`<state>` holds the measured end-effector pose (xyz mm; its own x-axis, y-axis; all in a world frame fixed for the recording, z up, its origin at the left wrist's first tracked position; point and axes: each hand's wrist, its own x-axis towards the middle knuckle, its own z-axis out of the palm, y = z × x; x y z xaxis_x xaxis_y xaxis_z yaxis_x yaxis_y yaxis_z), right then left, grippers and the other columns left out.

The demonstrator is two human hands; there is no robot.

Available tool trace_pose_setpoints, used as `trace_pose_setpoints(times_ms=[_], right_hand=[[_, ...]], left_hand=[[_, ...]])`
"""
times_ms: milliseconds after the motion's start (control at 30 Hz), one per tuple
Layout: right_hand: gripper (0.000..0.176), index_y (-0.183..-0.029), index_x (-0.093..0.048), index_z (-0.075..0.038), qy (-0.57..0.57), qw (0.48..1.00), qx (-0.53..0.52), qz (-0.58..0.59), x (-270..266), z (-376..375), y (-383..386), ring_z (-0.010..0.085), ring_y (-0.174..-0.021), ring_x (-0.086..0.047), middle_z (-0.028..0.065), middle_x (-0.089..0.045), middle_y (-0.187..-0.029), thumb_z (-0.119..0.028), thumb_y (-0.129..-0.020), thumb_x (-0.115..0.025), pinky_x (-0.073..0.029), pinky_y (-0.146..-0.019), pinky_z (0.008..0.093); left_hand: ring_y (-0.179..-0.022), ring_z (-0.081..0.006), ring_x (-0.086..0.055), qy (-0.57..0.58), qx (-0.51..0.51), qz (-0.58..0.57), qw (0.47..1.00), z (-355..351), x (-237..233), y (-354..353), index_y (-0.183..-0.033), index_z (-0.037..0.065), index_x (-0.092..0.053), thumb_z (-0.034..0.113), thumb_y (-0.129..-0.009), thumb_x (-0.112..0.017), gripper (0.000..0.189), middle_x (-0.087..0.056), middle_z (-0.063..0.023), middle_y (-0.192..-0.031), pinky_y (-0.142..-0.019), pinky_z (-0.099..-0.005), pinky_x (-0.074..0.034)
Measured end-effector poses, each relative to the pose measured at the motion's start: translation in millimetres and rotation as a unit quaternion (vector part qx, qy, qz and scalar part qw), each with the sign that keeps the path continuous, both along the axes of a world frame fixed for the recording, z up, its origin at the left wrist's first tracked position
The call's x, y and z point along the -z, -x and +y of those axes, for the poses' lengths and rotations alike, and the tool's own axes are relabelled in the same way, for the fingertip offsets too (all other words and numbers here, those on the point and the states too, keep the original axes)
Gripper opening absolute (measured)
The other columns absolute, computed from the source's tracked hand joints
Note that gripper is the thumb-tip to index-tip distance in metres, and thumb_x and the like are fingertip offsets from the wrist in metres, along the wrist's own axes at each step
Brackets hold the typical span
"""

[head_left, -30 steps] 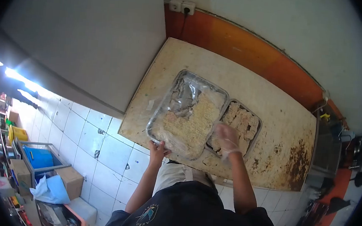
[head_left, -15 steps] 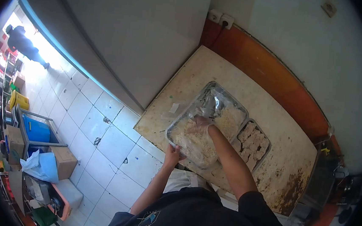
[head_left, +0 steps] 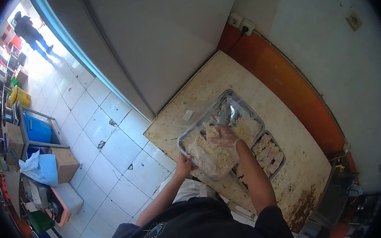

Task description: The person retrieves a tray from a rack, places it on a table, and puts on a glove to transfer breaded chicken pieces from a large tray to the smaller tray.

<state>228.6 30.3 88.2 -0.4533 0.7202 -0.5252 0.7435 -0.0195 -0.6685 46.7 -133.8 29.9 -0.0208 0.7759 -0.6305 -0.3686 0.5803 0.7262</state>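
A large metal tray (head_left: 258,118), lined with clear plastic, holds pale crumbs (head_left: 217,153) and stands at a slant on the worn table. My left hand (head_left: 184,165) grips its near left corner, thumb on the rim. Over the middle of the crumbs, my right hand (head_left: 227,139) wears a clear glove, its fingers closed on a pale crumb-coated piece (head_left: 212,130). Beside this tray on the right is a smaller tray (head_left: 282,161) with flat, pinkish-beige pieces (head_left: 268,155). My right forearm hides part of it.
The table (head_left: 304,148) has a rusty patch near its right corner. Orange wall panel (head_left: 292,73) and sockets (head_left: 241,24) are behind. At left are tiled floor, a blue bin (head_left: 37,128), a cardboard box (head_left: 65,165), and a distant person (head_left: 29,33).
My right hand has moved slightly right and down, and a crumb-coated piece now shows at its fingers. My left hand stays on the tray corner. The distant person's pose has changed; the view has shifted slightly.
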Motion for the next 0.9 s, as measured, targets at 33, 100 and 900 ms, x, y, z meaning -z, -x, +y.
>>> trace_pose_setpoints(times_ms=[33, 100, 900], right_hand=[[0.071, -0.122, -0.045, 0.002, 0.024, 1.0, 0.007, 0.01, -3.9, 0.2, -4.5, 0.0186, -0.102, -0.054, 0.0117, -0.056, -0.111, -0.039, -0.071, -0.074, -0.044, -0.087, 0.0302], [0.062, -0.12, -0.045, 0.0, 0.061, 0.988, 0.075, 0.117, -5.0, -2.2, -17.7, 0.0162, -0.099, -0.054, 0.0089, -0.056, -0.108, -0.034, -0.075, -0.071, -0.045, -0.084, 0.0295], [0.045, -0.116, -0.046, -0.005, -0.046, 0.73, 0.625, 0.274, 24.4, -104.1, -211.0, 0.0241, -0.088, -0.06, 0.01, -0.057, -0.108, -0.017, -0.079, -0.068, -0.051, -0.072, 0.0368]], left_hand=[[-0.095, -0.0276, -0.058, 0.0, 0.001, -0.001, 1.0, -0.6, 1.6, 0.2, -0.13, 0.014, -0.024, 0.014, -0.095, -0.036, 0.037, -0.043, -0.0121, -0.118, -0.071, -0.039, -0.057], [-0.098, -0.0286, -0.057, -0.002, 0.009, -0.013, 1.0, -0.4, 6.3, 0.4, -0.13, 0.014, -0.023, 0.015, -0.095, -0.037, 0.037, -0.043, -0.0126, -0.119, -0.071, -0.0396, -0.057], [-0.084, -0.0262, -0.062, -0.003, 0.059, 0.03, 0.998, -6.2, 11.3, 6.7, -0.127, 0.013, -0.026, 0.019, -0.095, -0.04, 0.035, -0.053, -0.0152, -0.109, -0.064, -0.0354, -0.056]])
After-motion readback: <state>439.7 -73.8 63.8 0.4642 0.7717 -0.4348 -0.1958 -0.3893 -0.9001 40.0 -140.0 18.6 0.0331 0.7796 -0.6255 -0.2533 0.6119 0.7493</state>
